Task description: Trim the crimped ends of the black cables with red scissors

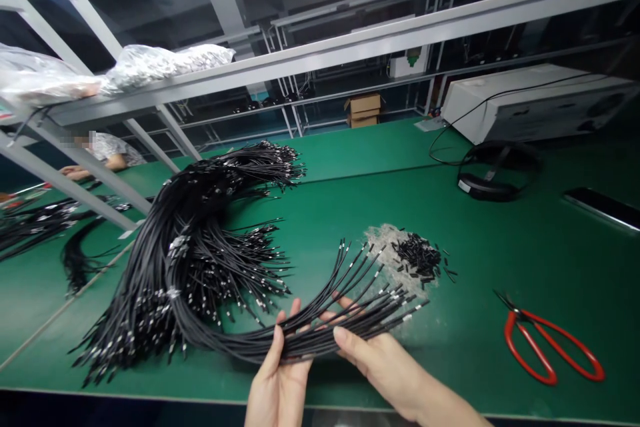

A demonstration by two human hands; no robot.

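A bundle of black cables curves along the front of the bench, its loose ends fanning out to the right with white bands near the tips. My left hand is wrapped round the bundle from below, thumb on the near side. Just to its right, my right hand grips the same cables, thumb on top and fingers behind them. Left of my hands lies a large heap of similar cables. Short black tubes are piled on a clear plastic bag beyond the cable ends.
Red-handled scissors lie open at the right. Farther back are a black headband-like device, a phone and a white box-shaped machine. A shelf rail with plastic bags crosses above. Another person sits at the far left.
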